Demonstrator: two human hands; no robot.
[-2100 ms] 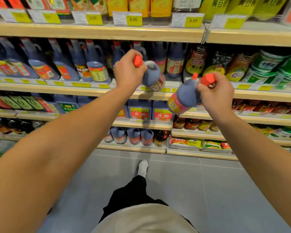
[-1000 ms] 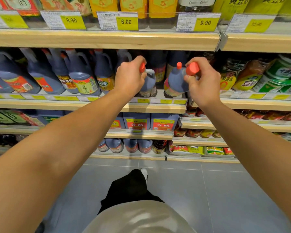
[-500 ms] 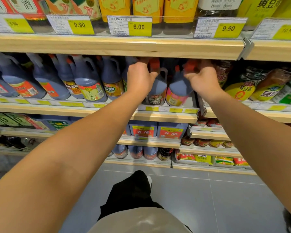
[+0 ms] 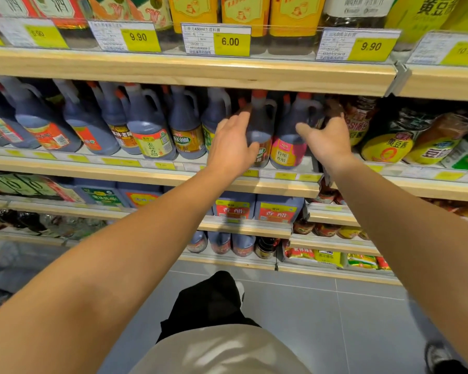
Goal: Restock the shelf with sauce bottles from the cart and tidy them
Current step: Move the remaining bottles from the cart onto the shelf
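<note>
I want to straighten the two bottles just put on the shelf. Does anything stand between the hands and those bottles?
Nothing visible does. The left hand lies open against the dark bottle, and the right hand is open beside the pink-labelled bottle. Both stand upright at the shelf front edge.

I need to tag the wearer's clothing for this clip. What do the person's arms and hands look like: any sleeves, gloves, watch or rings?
Both forearms are bare up to the frame edge, with no sleeve showing. The left hand and the right hand wear no gloves. No watch or wristband shows on either wrist, and no ring can be seen on the fingers in view.
</note>
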